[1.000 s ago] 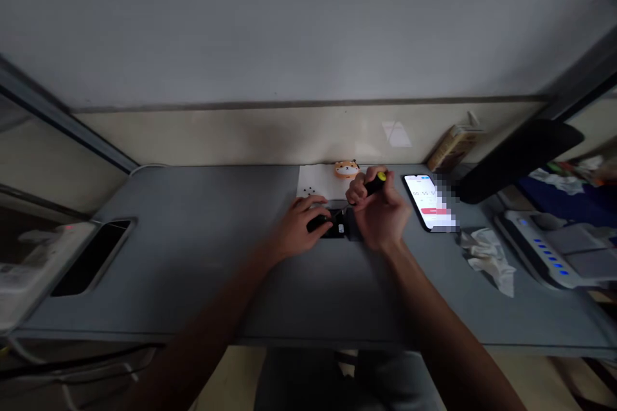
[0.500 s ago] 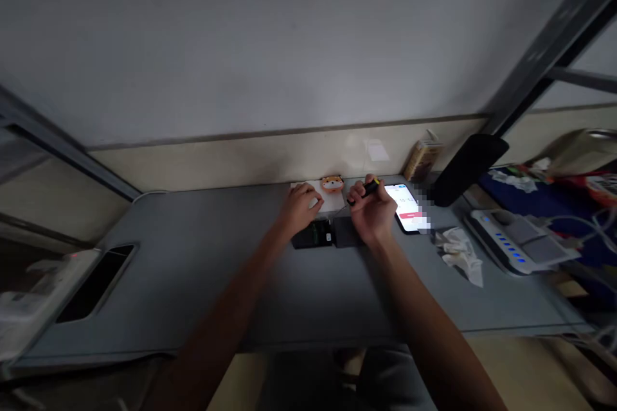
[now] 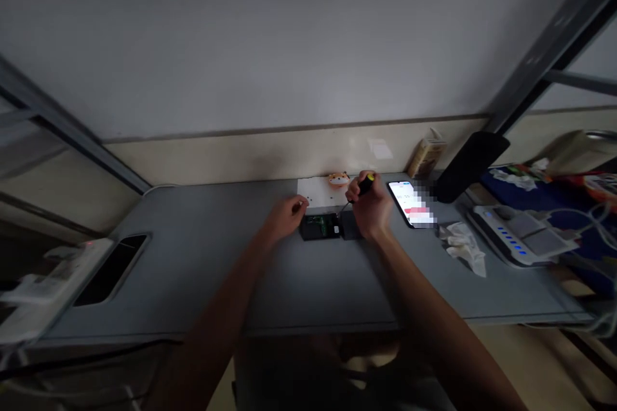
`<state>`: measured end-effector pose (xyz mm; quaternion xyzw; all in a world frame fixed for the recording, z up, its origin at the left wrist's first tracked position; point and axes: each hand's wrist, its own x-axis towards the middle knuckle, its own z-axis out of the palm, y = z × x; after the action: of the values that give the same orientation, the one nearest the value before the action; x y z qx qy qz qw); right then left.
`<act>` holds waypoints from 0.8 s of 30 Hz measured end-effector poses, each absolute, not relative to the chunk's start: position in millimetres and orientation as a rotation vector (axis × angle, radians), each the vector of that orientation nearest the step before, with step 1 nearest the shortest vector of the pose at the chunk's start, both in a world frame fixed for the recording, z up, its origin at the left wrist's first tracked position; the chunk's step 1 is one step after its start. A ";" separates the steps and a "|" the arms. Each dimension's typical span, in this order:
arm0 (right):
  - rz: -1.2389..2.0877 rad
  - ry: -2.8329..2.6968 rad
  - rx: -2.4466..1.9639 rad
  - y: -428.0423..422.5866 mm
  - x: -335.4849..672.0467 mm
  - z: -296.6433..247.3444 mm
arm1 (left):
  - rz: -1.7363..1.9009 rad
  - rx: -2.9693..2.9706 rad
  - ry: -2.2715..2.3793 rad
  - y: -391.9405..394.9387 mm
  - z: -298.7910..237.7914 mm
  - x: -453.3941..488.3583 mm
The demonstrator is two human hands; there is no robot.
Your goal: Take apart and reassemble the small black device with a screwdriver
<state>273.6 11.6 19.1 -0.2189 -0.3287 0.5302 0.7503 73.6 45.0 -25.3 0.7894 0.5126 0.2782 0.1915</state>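
My right hand (image 3: 370, 209) is shut on a screwdriver (image 3: 366, 185) with a black handle and yellow end. Its thin shaft slants down towards the right edge of a small black open electronic device (image 3: 321, 227), which shows a green circuit board. A dark grey cover (image 3: 349, 225) lies beside the device, partly hidden by my right hand. My left hand (image 3: 289, 217) holds nothing and rests near the front left corner of a white sheet (image 3: 315, 194), just left of the device. Several small dark screws lie on the sheet.
An orange cartoon animal figure (image 3: 339, 180) stands behind the sheet. To the right lie a lit phone (image 3: 403, 202), crumpled tissue (image 3: 463, 248) and a device with blue lights (image 3: 511, 237). A black slab (image 3: 110, 278) sits in a tray at the grey desk's left.
My left hand has moved left, off the sheet's middle, towards its front edge. The device now shows more fully, and the screwdriver's tip has dropped closer to it.
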 end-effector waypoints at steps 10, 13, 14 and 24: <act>1.222 -0.933 -0.513 40.1 215.4 10.4 | 0.625 2.222 1.409 35.8 -29.7 79.7; 1.222 -0.937 -0.519 37.8 216.3 6.6 | 0.616 2.211 1.431 38.3 -35.0 80.8; 1.223 -0.942 -0.527 36.8 217.4 5.7 | 0.616 2.216 1.416 39.1 -36.4 80.5; 1.217 -0.912 -0.537 30.7 216.7 13.4 | 0.594 2.216 1.409 38.9 -35.9 77.6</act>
<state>216.7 30.7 13.4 -0.2402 -0.4082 0.5448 0.6920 77.6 38.9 -35.9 0.8024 0.5103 0.2150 0.2226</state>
